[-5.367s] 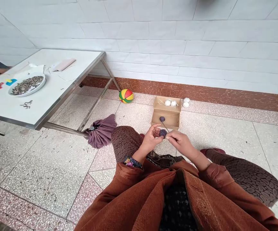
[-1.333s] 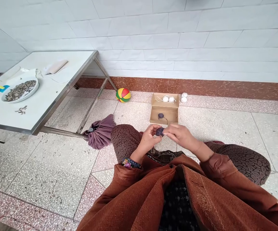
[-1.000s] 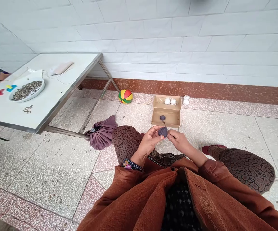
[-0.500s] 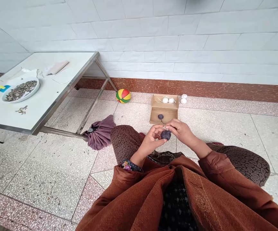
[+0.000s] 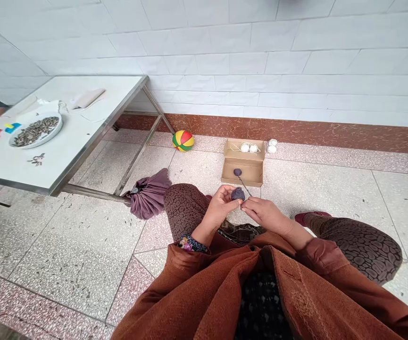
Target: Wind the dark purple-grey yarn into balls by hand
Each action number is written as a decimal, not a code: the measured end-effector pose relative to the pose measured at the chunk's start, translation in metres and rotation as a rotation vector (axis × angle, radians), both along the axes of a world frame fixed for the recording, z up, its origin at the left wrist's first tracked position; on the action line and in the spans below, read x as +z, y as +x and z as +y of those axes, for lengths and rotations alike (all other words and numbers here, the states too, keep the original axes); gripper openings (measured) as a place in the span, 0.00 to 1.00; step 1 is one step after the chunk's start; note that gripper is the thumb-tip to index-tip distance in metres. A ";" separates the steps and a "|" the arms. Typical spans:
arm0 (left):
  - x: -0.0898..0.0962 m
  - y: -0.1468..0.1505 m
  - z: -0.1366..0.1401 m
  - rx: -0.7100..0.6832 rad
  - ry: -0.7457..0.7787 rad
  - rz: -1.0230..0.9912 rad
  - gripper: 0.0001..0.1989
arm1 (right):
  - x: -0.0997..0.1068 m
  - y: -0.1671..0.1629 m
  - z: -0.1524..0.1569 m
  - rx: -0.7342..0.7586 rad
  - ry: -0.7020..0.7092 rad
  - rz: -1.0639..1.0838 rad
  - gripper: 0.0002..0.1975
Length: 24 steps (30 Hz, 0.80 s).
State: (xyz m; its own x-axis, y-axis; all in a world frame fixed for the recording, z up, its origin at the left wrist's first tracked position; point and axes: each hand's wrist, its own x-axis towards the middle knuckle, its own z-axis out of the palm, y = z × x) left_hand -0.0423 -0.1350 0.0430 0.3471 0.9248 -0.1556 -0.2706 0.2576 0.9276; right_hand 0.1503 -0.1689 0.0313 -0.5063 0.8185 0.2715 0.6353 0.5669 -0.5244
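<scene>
My left hand (image 5: 222, 205) is closed around a dark purple-grey ball of yarn (image 5: 238, 193), held in front of my knees. Close beside it, on the ball's lower right, my right hand (image 5: 264, 213) pinches the dark yarn strand (image 5: 245, 185). That strand runs up to a second, smaller dark yarn ball (image 5: 237, 172) lying in an open cardboard box (image 5: 251, 178) on the floor. White yarn balls (image 5: 249, 148) rest in the box's lid part, with loose white strands about them.
More white balls (image 5: 272, 146) lie right of the box. A striped toy ball (image 5: 183, 140) sits near the wall. On the left stands a table (image 5: 83, 130) bearing a plate (image 5: 59, 126) of sunflower seeds. A purple cloth bundle (image 5: 149, 196) lies by its leg.
My right hand has moved down from above the yarn ball to its lower right side. The ball has shifted slightly up and left, and the strand to the box shows more.
</scene>
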 end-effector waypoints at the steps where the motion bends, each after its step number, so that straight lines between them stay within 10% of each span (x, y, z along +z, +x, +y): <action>1: 0.000 -0.001 0.001 0.006 0.029 0.037 0.23 | 0.009 0.002 0.002 0.031 0.009 0.003 0.14; 7: 0.006 -0.002 -0.002 -0.107 0.045 0.140 0.22 | 0.037 0.011 0.035 0.042 0.039 0.134 0.15; 18: 0.008 0.000 -0.004 -0.041 -0.173 -0.149 0.23 | -0.020 0.001 0.035 -0.134 -0.190 0.346 0.15; 24: 0.000 0.000 0.000 0.048 -0.121 -0.117 0.22 | -0.011 -0.006 0.007 -0.001 -0.131 0.179 0.13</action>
State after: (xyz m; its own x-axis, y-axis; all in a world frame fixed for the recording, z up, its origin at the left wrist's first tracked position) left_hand -0.0418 -0.1354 0.0435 0.3250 0.9179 -0.2278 -0.3894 0.3494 0.8522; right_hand 0.1448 -0.1622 0.0203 -0.4586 0.8533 0.2482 0.5262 0.4858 -0.6979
